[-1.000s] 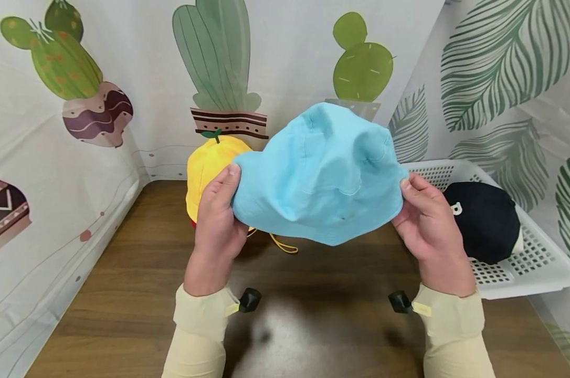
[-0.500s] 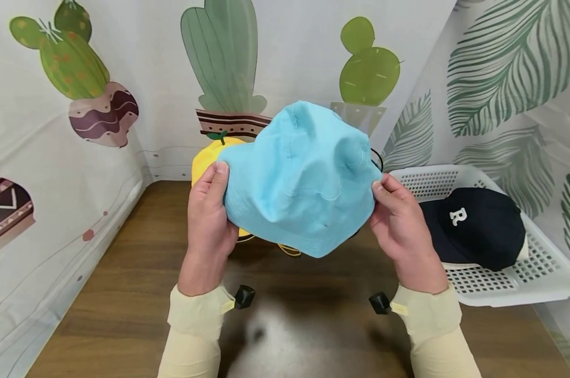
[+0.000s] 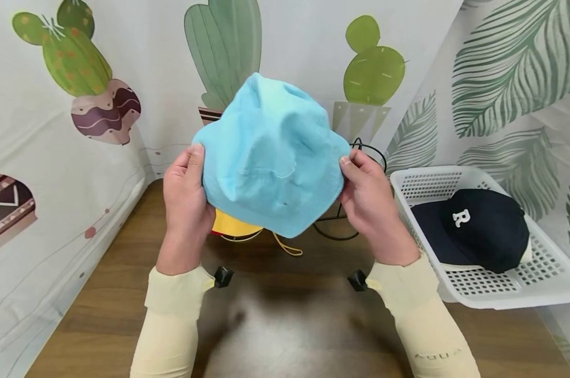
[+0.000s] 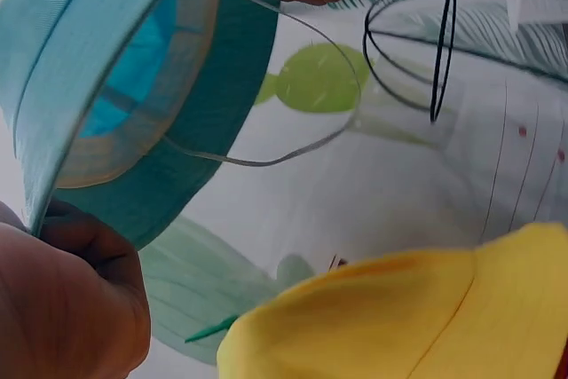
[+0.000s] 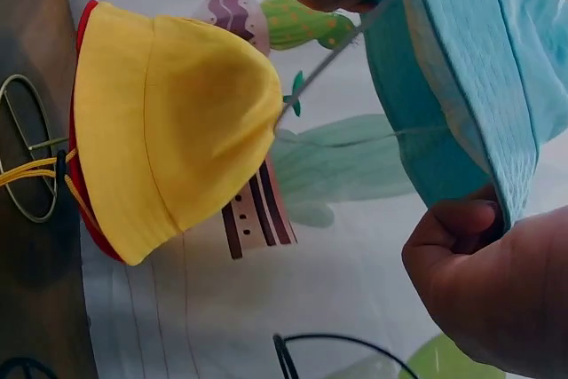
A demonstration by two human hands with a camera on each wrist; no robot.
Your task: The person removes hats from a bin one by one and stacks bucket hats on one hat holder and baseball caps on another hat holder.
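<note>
A light blue bucket hat (image 3: pixel 275 157) is held up by its brim above the table, crown upward. My left hand (image 3: pixel 186 194) pinches the left side of the brim, and my right hand (image 3: pixel 367 199) pinches the right side. A thin grey chin cord (image 4: pixel 266 163) hangs from the hat's inside, seen in both wrist views. Behind the blue hat, a yellow hat (image 5: pixel 177 130) with a red underside and a green sprout sits on a stand; the head view shows only its lower part. A black wire stand (image 3: pixel 337 220) is partly hidden behind my right hand.
On the right, a white plastic basket (image 3: pixel 422 247) holds a black cap (image 3: pixel 490 231) with a white letter R. A yellow cord (image 3: pixel 287 247) trails from the yellow hat onto the brown wooden table (image 3: pixel 285 325). Printed white cloth hangs behind and at both sides.
Both hands have moved left and slightly up with the blue hat. More of the basket, the black cap and the black wire stand shows; the yellow hat's top is now covered.
</note>
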